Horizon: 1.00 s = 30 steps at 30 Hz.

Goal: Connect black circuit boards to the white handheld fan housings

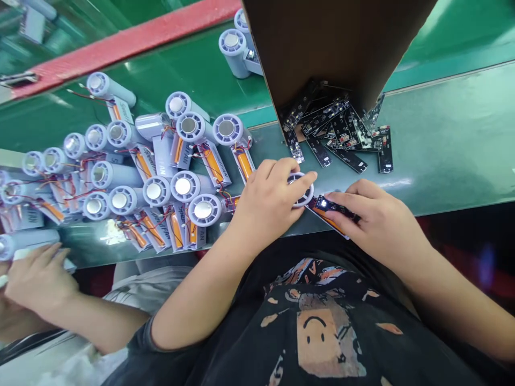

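Two hands grasp small electronics at a green workbench.

The left hand grips a white fan ring; the right hand pinches a black circuit board (one light glowing white), near loose black boards and rows of white cylindrical fans.

Fan units lie on the bench, left of circuit boards.

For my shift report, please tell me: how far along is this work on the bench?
Done-looking: many white cylindrical fan units lie wired to orange batteries on the bench. In hand: the left hand holds a white round fan housing; the right hand holds a lit black circuit board over an orange battery. Left: a pile of black circuit boards beside the cardboard box.
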Motion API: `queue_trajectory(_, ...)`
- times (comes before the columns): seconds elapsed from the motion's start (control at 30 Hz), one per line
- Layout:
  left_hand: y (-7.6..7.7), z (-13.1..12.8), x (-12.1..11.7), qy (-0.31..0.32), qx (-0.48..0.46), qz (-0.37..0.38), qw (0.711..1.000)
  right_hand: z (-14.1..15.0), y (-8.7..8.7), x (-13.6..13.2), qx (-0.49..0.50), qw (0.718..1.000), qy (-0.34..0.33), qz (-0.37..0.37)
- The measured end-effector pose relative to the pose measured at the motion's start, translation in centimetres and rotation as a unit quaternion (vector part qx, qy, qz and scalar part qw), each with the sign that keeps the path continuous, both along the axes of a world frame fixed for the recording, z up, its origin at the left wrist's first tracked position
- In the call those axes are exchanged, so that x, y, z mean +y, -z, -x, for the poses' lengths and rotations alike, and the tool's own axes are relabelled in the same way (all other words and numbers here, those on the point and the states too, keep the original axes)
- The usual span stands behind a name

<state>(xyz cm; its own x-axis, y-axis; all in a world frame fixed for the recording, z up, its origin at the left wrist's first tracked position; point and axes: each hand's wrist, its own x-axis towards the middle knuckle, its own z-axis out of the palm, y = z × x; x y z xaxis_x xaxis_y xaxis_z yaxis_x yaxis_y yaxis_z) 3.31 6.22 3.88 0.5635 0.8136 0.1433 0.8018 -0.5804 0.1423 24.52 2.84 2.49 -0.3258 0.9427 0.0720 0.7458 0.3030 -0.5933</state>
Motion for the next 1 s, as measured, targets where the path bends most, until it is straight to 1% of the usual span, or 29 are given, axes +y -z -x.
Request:
queue_trajectory(0.03,0.1,-0.1,-0.2,-0.006,-0.017,0.007,1.000,-0.2,-0.3,0.0,-0.042,0.998,-0.017,-0.034)
queue_trajectory(0.1,0.5,-0.4,-0.4,-0.015,-0.055,0.024,0.998,-0.4,-0.6,-0.1,-0.084,0.993,-0.038,-0.070)
queue_trajectory(0.2,1.1,-0.7,-0.7,-0.033,-0.102,0.050,0.993,-0.4,-0.1,-0.4,-0.075,0.994,-0.043,-0.068)
queue_trajectory(0.4,1.9,-0.9,-1.2,-0.046,-0.160,0.062,0.984,0.2,0.9,-0.6,-0.052,0.997,0.010,-0.061)
queue_trajectory(0.5,2.0,-1.0,-1.4,-0.060,-0.161,0.064,0.983,0.4,1.1,-0.1,-0.036,0.998,0.003,-0.047)
queue_trajectory(0.57,1.9,-1.0,-1.5,-0.058,-0.151,0.072,0.984,0.3,1.2,0.2,-0.039,0.998,-0.009,-0.039)
queue_trajectory(0.67,1.3,-1.0,-1.6,-0.026,-0.117,0.091,0.989,-0.4,1.4,0.0,-0.104,0.993,-0.038,-0.050)
queue_trajectory(0.77,0.7,-1.0,-1.4,-0.006,-0.090,0.100,0.991,-1.6,1.6,-0.8,-0.168,0.981,-0.047,-0.088)
queue_trajectory(0.83,0.6,-1.3,-1.3,-0.001,-0.085,0.101,0.991,-2.4,1.9,-1.2,-0.178,0.978,-0.039,-0.100)
queue_trajectory(0.93,0.7,-1.8,-1.2,0.006,-0.082,0.102,0.991,-2.9,2.5,-1.4,-0.191,0.977,-0.032,-0.089)
queue_trajectory(1.0,0.7,-2.1,-1.4,0.005,-0.084,0.099,0.992,-3.2,2.9,-1.4,-0.200,0.975,-0.040,-0.086)
